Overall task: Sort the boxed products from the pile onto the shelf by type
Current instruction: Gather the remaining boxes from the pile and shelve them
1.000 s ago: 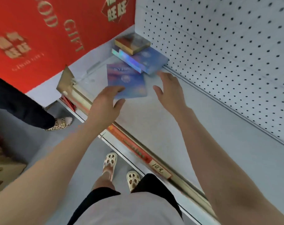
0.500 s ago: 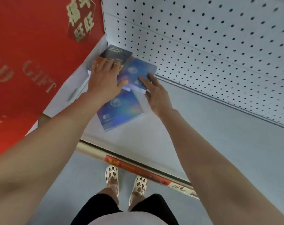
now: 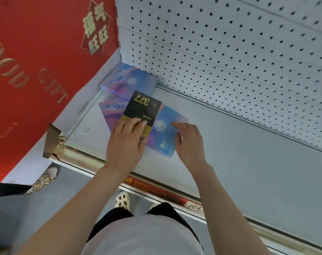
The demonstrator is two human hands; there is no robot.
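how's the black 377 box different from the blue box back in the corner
The black 377 box is dark with gold print; the corner blue box is iridescent blue and pink. The black 377 box looks narrower than the corner blue box. The left hand holds the black 377 box over a second blue box, which the right hand touches; the corner blue box lies untouched against the pegboard. Both are flat rectangular boxes.

A black-and-gold box point(image 3: 142, 110) marked 377 lies mid-frame atop a flat iridescent blue box point(image 3: 164, 133); another blue box point(image 3: 130, 80) sits behind, in the shelf point(image 3: 248, 153) corner.
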